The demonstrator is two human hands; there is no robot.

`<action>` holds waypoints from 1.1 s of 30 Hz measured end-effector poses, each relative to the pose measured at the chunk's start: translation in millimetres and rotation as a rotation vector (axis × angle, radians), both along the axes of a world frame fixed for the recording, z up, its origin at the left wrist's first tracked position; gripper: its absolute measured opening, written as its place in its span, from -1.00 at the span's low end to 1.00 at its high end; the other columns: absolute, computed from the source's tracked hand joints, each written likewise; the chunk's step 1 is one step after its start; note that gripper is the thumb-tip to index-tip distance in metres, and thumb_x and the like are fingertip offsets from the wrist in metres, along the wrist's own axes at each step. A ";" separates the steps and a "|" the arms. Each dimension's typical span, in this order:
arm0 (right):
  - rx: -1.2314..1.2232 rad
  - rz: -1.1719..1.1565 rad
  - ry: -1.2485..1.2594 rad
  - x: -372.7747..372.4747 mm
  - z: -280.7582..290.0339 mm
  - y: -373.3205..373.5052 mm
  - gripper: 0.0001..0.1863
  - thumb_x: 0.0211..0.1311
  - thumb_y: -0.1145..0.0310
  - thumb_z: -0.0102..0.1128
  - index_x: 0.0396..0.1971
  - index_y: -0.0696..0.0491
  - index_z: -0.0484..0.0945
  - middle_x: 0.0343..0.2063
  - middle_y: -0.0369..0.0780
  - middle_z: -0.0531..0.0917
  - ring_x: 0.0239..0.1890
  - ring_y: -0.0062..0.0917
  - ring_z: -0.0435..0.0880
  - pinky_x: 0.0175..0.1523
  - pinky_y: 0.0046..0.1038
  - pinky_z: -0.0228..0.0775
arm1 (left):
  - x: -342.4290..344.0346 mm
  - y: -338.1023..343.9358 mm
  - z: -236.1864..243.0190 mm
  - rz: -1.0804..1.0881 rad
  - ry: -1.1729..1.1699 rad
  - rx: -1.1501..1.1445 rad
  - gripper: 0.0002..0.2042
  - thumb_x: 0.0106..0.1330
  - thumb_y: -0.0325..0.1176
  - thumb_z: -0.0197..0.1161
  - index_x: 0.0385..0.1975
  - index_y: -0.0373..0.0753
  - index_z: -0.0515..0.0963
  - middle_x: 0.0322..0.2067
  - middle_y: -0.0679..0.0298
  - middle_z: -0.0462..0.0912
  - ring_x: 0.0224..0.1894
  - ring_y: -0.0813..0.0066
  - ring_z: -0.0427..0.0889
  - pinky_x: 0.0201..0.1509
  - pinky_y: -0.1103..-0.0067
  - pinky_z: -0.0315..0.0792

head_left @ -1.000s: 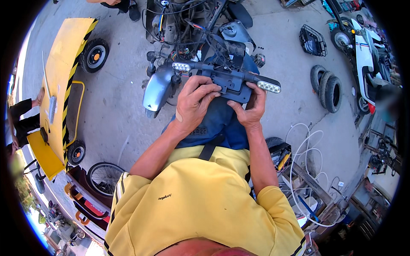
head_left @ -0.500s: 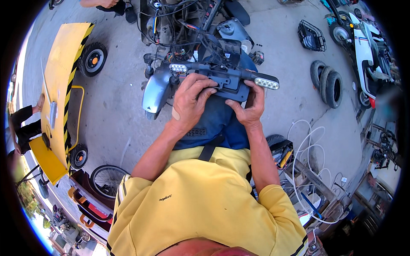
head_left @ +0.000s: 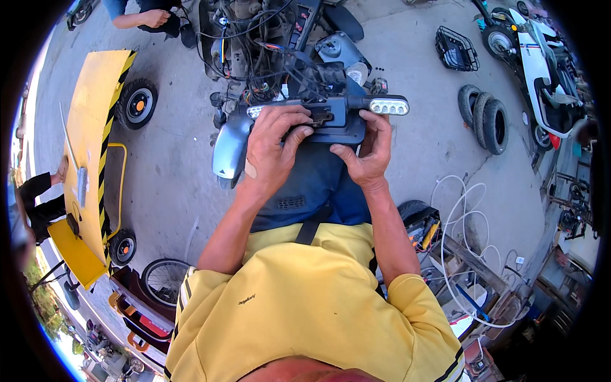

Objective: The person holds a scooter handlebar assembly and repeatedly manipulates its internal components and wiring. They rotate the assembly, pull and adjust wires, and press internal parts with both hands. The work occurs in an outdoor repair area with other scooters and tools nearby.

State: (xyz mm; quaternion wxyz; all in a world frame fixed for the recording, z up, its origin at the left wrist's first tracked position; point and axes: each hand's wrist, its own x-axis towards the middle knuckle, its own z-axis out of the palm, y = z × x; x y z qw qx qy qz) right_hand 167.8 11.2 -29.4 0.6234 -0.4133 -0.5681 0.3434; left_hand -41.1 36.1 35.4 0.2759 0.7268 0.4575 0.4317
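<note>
A black plastic bracket [head_left: 337, 134] with an LED lamp at each end, the right one [head_left: 388, 106] in full view, is held in front of my lap. My left hand [head_left: 273, 143] is closed on the bracket's left part, fingertips and thumb at its middle, partly covering the left lamp [head_left: 253, 112]. My right hand [head_left: 366, 149] grips the bracket's right side, thumb in front and fingers around the edge. Just beyond it is a stripped vehicle with loose wiring [head_left: 254, 38]; a silver fender-like panel [head_left: 229, 153] lies left of my left hand.
A yellow cart [head_left: 89, 95] is on the left, with another person's hand [head_left: 62, 167] at it. A co-worker's hand [head_left: 156, 18] shows at upper left. Tyres [head_left: 495, 127], a black basket [head_left: 455, 51] and a white scooter [head_left: 541, 83] are on the right, white hose [head_left: 468, 223] below.
The bracket and both my hands have moved a little up and left in the view, both still holding it. The view has shifted slightly, showing more of the co-worker at upper left.
</note>
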 end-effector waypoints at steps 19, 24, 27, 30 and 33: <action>-0.017 -0.007 0.213 -10.0 0.2 9.1 -0.07 0.07 0.28 0.69 0.35 0.18 0.25 0.34 -0.11 0.28 0.37 -0.28 0.39 0.47 -0.27 0.23 | 4.1 8.6 4.2 0.049 -0.125 -0.193 -0.84 0.31 -0.52 0.40 -0.15 -0.33 0.66 -0.25 0.12 0.69 -0.21 0.18 0.65 -0.09 0.41 0.52; -0.045 0.004 0.266 -9.1 0.9 7.7 -0.08 0.07 0.35 0.65 0.35 0.19 0.24 0.34 -0.10 0.28 0.38 -0.28 0.37 0.48 -0.27 0.22 | 5.7 8.0 5.3 0.068 -0.206 -0.279 -0.84 0.32 -0.53 0.41 -0.14 -0.32 0.67 -0.24 0.15 0.70 -0.20 0.26 0.67 -0.08 0.44 0.54; -0.030 -0.001 0.241 -10.8 1.0 4.4 -0.10 0.08 0.38 0.62 0.36 0.20 0.23 0.34 -0.09 0.29 0.39 -0.27 0.36 0.49 -0.26 0.19 | 5.8 3.9 1.1 0.069 -0.173 -0.238 -0.84 0.30 -0.53 0.42 -0.15 -0.32 0.67 -0.20 0.15 0.72 -0.16 0.24 0.69 -0.04 0.44 0.55; -0.062 -0.011 0.262 -13.3 -2.1 -1.5 -0.10 0.11 0.41 0.56 0.38 0.22 0.20 0.39 -0.06 0.28 0.42 -0.26 0.33 0.52 -0.25 0.14 | 10.9 -2.7 -4.7 0.058 -0.117 -0.116 -0.82 0.25 -0.54 0.44 -0.17 -0.32 0.67 -0.16 0.15 0.73 -0.12 0.18 0.70 0.00 0.42 0.56; -0.085 -0.046 0.260 -18.8 1.1 -5.4 -0.10 0.13 0.45 0.50 0.42 0.24 0.17 0.46 -0.01 0.25 0.47 -0.26 0.30 0.55 -0.25 0.09 | 12.8 -8.8 -14.3 0.052 0.007 0.049 -0.80 0.17 -0.55 0.46 -0.20 -0.30 0.67 -0.12 0.17 0.72 -0.08 0.12 0.68 0.01 0.36 0.57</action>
